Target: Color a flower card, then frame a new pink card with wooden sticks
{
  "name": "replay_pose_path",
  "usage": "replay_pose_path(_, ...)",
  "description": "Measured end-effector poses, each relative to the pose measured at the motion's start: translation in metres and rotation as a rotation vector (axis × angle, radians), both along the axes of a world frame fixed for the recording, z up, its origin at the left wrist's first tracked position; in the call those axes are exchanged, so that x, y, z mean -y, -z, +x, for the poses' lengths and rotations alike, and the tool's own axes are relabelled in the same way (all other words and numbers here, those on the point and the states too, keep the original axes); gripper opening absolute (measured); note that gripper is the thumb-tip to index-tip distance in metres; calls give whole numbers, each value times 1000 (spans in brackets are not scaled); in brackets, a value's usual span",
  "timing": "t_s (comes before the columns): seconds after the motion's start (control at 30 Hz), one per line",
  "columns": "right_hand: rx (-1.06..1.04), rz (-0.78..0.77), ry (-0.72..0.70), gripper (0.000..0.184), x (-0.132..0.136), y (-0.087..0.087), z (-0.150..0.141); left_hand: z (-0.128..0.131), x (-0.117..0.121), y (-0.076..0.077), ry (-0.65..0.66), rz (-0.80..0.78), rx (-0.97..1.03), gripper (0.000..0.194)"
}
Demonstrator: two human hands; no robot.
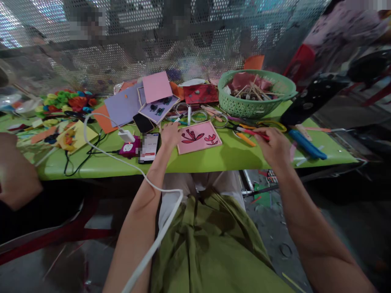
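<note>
My left hand (pixel 170 135) lies at the left edge of a pink card (pixel 200 138) with a stick frame, its fingers stretched out. Dark-outlined red flower shapes decorate the card, which rests flat on the green table. On the right, my right hand (pixel 274 147) is closed round a slim red handle (pixel 253 133); the tool's far end is hard to make out. An orange handle (pixel 246 139) lies just below it. Beyond the card are rings of wire or tape (pixel 200 116) and a small white tube (pixel 189 115).
A green basket (pixel 256 106) of sticks stands behind. Phone (pixel 149 147), magenta device (pixel 128 147) and white cable (pixel 152 183) lie left. A blue-handled tool (pixel 307 144) and yellow-handled scissors (pixel 271 123) are at right. Another person's arm (pixel 18 175) reaches in at far left.
</note>
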State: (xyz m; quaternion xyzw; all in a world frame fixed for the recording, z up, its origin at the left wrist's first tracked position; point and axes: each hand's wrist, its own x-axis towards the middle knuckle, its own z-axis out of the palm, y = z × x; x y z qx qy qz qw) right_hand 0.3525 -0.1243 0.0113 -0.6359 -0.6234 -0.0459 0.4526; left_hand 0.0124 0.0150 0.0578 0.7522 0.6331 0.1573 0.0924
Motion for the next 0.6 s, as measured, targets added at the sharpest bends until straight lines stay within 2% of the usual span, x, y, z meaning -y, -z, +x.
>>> replay_pose_path(0.1,60,-53,74,28,1,11,25,4,-12,-5,19,-33,-184,37)
replay_pose_path(0.2,90,-99,127,31,3,25,34,9,-20,-9,46,-59,-236,35)
replay_pose_path(0.3,104,-112,135,31,5,34,35,11,-23,-10,56,-80,-216,32)
replay_pose_path(0.43,78,-82,141,35,7,37,35,9,-28,-14,72,-112,-184,25)
replay_pose_path(0.5,61,-78,130,38,8,36,35,5,-34,-22,79,-133,-150,23)
replay_pose_path(0.6,31,-63,108,41,10,34,33,-5,-48,-41,86,-141,-71,20)
